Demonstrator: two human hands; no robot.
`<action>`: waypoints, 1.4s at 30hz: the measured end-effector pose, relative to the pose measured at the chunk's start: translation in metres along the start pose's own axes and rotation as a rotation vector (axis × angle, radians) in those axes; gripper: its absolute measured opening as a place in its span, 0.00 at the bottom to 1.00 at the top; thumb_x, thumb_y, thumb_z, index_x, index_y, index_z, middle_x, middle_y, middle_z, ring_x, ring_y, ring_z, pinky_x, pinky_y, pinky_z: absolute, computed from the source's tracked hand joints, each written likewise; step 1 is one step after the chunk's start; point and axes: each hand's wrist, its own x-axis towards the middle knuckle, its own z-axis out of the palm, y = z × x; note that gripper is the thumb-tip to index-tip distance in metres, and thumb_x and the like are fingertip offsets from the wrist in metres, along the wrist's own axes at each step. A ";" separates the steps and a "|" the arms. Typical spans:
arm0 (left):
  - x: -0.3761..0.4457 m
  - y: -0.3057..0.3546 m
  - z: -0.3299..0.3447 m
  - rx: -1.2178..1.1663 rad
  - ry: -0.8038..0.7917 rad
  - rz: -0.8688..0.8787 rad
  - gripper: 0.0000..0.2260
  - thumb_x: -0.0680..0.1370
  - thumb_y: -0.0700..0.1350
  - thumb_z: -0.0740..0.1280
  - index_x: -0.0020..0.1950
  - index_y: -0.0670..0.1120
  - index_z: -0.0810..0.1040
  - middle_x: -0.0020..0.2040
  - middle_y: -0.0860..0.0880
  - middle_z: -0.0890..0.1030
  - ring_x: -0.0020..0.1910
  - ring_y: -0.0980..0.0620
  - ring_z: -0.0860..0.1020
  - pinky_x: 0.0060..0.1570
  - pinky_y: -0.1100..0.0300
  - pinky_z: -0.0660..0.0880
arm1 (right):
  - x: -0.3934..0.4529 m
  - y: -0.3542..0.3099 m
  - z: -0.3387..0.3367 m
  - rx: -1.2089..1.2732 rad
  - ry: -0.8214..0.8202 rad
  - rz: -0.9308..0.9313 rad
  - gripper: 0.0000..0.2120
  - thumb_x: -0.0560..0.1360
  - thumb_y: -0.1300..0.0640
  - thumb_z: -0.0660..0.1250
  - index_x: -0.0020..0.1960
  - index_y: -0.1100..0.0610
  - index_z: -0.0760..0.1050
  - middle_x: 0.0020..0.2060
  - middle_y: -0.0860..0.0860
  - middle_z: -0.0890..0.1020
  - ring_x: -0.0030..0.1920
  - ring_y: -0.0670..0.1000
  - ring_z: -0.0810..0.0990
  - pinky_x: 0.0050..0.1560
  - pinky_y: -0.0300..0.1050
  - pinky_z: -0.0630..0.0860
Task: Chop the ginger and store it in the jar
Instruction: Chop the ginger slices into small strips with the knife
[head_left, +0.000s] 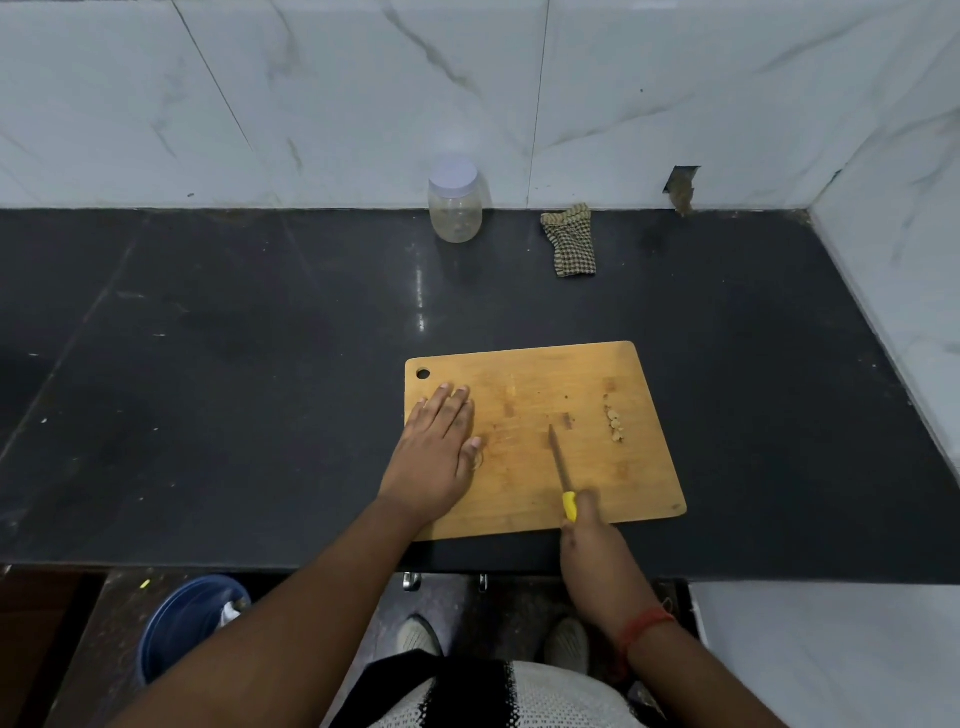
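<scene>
A wooden chopping board (597, 374) lies on the black counter in front of me. A small row of chopped ginger pieces (615, 425) sits near the board's right side. My left hand (439, 452) rests flat on the board's left part, fingers together, holding nothing. My right hand (587, 530) grips the yellow handle of a knife (560, 457), whose blade points away from me over the board's middle, left of the ginger. A clear plastic jar (455, 205) with its white lid on stands at the back by the wall.
A checked cloth (569, 240) lies at the back, right of the jar. The black counter (208, 364) meets marble walls behind and on the right. Below the counter's front edge a blue bucket (182, 623) stands on the floor beside my feet.
</scene>
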 end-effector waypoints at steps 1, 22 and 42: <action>0.000 -0.001 0.000 0.001 0.001 -0.002 0.28 0.84 0.57 0.43 0.81 0.44 0.59 0.82 0.50 0.55 0.81 0.53 0.45 0.78 0.54 0.40 | -0.005 -0.002 0.005 -0.026 -0.039 -0.042 0.13 0.82 0.58 0.53 0.66 0.57 0.60 0.39 0.56 0.77 0.37 0.55 0.77 0.35 0.46 0.68; 0.022 0.004 -0.020 -0.035 0.064 -0.035 0.15 0.84 0.46 0.59 0.69 0.48 0.75 0.67 0.51 0.76 0.74 0.51 0.66 0.79 0.47 0.41 | 0.023 -0.028 -0.006 -0.057 -0.086 -0.031 0.15 0.80 0.63 0.51 0.66 0.57 0.59 0.37 0.53 0.76 0.36 0.53 0.76 0.37 0.47 0.74; 0.045 0.038 -0.027 -0.229 0.132 -0.065 0.08 0.81 0.44 0.67 0.59 0.48 0.82 0.52 0.54 0.80 0.53 0.53 0.76 0.68 0.54 0.63 | 0.033 -0.016 -0.025 0.102 -0.069 0.073 0.10 0.82 0.56 0.51 0.62 0.53 0.59 0.41 0.55 0.78 0.38 0.54 0.79 0.32 0.49 0.77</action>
